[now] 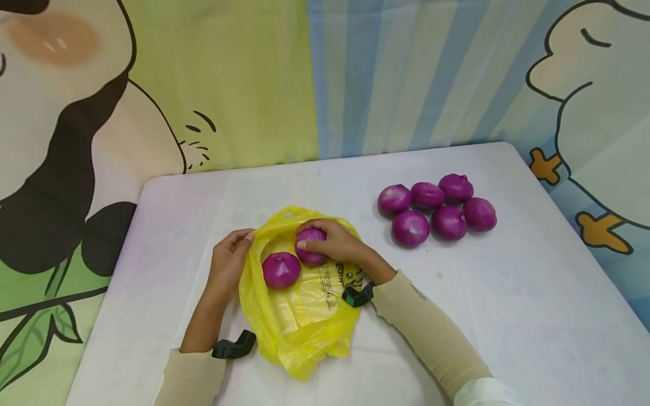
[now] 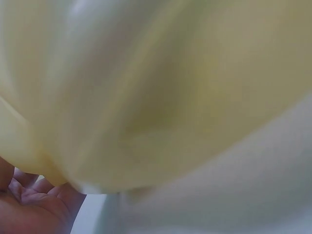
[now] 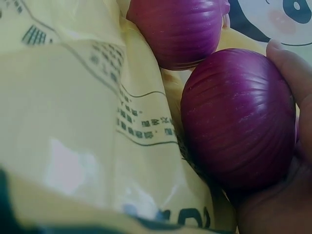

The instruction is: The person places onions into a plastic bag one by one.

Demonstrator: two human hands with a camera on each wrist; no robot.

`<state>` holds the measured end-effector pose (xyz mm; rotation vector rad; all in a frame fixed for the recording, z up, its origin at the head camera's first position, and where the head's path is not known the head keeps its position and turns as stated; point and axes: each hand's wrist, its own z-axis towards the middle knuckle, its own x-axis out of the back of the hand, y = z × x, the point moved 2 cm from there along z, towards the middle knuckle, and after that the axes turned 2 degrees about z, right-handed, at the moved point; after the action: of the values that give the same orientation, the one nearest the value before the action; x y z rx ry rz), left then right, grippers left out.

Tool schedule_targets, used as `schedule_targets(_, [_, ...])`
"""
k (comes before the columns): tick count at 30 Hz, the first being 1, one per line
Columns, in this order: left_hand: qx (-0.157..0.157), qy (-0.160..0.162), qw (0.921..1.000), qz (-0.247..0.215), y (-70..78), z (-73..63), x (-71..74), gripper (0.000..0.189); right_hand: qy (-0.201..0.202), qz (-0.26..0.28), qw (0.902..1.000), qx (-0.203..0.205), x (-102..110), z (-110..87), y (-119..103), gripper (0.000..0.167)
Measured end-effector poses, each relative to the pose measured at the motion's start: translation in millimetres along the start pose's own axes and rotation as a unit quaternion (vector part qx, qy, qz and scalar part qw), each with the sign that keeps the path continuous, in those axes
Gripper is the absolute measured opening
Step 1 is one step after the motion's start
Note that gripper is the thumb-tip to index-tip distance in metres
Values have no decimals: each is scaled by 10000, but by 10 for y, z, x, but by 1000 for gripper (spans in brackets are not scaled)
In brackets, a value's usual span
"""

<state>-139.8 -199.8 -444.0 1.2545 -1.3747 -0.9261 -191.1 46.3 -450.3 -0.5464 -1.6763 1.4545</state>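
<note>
A yellow plastic bag (image 1: 304, 338) lies with its mouth spread wide on the table. My left hand (image 1: 229, 262) pinches the bag's left rim between thumb and fingers; in the left wrist view the stretched plastic fills most of the picture above that hand (image 2: 41, 207). Inside the mouth sits one purple onion (image 1: 281, 270). Just right of it, my right hand (image 1: 337, 242) grips a second onion (image 1: 311, 246) over the bag's opening. The right wrist view shows this gripped onion (image 3: 239, 119) close against the other onion (image 3: 178, 29).
Several more purple onions stand grouped at the back right of the white table (image 1: 508, 316), among them a front one (image 1: 410, 228) and a far right one (image 1: 479, 214). A cartoon-printed curtain (image 1: 244, 84) hangs behind the table's far edge.
</note>
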Motion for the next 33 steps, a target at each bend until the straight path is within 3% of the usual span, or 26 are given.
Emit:
schedule_targets(8, [-9,-6,10000,-11,17,1,2,41,-40,5,9997,241,27,-47,-35,40])
schedule_targets(17, [-52,89,9999,-53,52,-8,25,40,-237,92,9966,781,72,-102,-146,46])
schedule_targets(23, [-76,108,9999,-67,36,-2,31,40,-387,469,9924,1070,100,-181,-226,53])
schedule_targets(30, [2,99,9999,-113,54,-9,31,40,-281,483,9933,1009,155,-333,-515,49])
schedule_targets(33, [6,77,9999,-105,64,-15,24,41,-230,717,9920,1018,192,-351,-500,47])
